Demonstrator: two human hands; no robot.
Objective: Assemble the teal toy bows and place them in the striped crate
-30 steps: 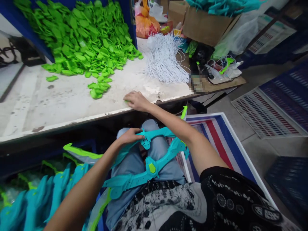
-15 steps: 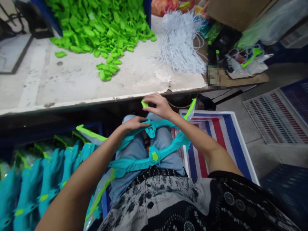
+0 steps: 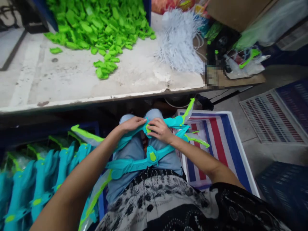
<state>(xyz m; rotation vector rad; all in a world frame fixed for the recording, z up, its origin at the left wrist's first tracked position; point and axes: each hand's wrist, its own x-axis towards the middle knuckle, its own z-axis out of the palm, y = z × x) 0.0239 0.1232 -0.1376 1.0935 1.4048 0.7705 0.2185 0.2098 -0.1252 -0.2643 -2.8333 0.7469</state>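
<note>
Two teal toy bows lie across my lap. My left hand (image 3: 131, 124) grips the upper teal bow (image 3: 173, 122) at its middle. Just to its right, my right hand (image 3: 160, 130) presses a small green piece (image 3: 147, 129) onto that bow's centre; my fingers mostly hide the piece. The lower teal bow (image 3: 134, 164) carries a green piece (image 3: 152, 156) at its centre and rests on my knees. Up on the worn white table (image 3: 67, 86) sits a big heap of loose green pieces (image 3: 96, 25), with a small cluster (image 3: 104, 67) nearer the edge.
A bundle of white cords (image 3: 179, 41) lies at the table's right, with clutter and a cardboard box (image 3: 235, 11) beyond. A crate of finished teal bows (image 3: 36, 189) stands at my left. A striped red, white and blue bag (image 3: 216, 144) sits at my right on the floor.
My right hand left the table edge with a small green piece, came down to my lap, and now presses it on the upper bow's centre. My left hand stayed on that bow.
</note>
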